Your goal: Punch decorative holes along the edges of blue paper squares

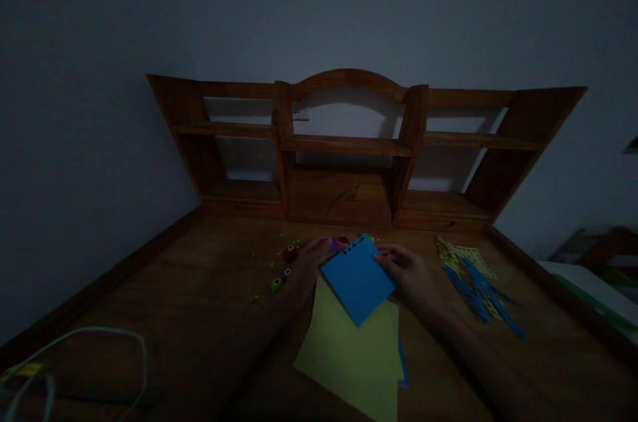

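Note:
A square sheet of blue paper (pixel 359 282) is held at a slant, with a row of small cut-outs along its upper left edge. My right hand (pixel 406 270) pinches its right side, thumb on top. At the upper left corner, my left hand (pixel 310 261) is closed around a small purple object (pixel 333 244), apparently a craft paper punch, mostly hidden by the fingers. Beneath the blue sheet lies yellow paper (pixel 353 355), with another blue edge (pixel 403 365) showing under it.
Small red (pixel 290 253) and green (pixel 277 284) punch-like objects sit left of the paper among scattered paper bits. Cut yellow sheets (pixel 466 256) and blue strips (pixel 481 292) lie to the right. A wooden shelf unit (pixel 343 143) stands behind; a white cable (pixel 142 349) curls at lower left.

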`<state>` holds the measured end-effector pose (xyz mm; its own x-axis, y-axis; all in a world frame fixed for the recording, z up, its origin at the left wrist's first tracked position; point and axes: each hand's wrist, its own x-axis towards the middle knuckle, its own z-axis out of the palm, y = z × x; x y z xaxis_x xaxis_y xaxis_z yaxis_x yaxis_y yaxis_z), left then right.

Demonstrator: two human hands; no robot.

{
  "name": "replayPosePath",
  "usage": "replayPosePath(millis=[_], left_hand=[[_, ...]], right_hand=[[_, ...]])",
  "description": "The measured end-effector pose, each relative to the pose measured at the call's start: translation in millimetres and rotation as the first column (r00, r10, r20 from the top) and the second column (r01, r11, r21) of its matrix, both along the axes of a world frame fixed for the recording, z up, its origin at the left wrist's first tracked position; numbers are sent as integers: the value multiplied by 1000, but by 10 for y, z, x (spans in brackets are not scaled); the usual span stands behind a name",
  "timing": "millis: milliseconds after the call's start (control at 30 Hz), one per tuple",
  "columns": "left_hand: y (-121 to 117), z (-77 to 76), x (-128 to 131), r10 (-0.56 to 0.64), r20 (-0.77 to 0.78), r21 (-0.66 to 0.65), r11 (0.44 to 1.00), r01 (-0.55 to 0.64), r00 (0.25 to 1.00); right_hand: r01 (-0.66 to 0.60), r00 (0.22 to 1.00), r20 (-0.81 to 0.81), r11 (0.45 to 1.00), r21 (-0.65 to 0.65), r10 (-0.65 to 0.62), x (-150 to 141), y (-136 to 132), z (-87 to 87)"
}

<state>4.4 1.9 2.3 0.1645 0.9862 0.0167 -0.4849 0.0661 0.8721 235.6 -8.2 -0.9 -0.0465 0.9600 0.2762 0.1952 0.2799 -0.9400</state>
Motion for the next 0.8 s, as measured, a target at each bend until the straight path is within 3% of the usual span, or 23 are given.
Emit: replayPosePath(millis=[133, 300, 500, 633, 800], left_hand=[[-41, -43, -28, 26, -191, 103, 995, -7, 981], [-125, 19, -43, 2, -413, 127, 990, 55, 911], [-201, 105, -41, 35, -251, 71, 997, -18, 967], [-230, 112, -17, 56, -154, 50, 998, -49, 987], [-226, 174, -4, 58, -40, 72, 996, -55, 998]], right_hand=[[-18, 1000, -6, 999, -28, 18, -9, -19, 13], [-37, 997, -67, 996, -81, 32, 3, -38, 89], [-149, 928, -368, 960, -238, 53, -97, -99, 156], [-198, 949, -292, 945, -262, 119, -156, -144, 128], [-54, 986, -165, 959, -277, 8, -91, -127, 119]])
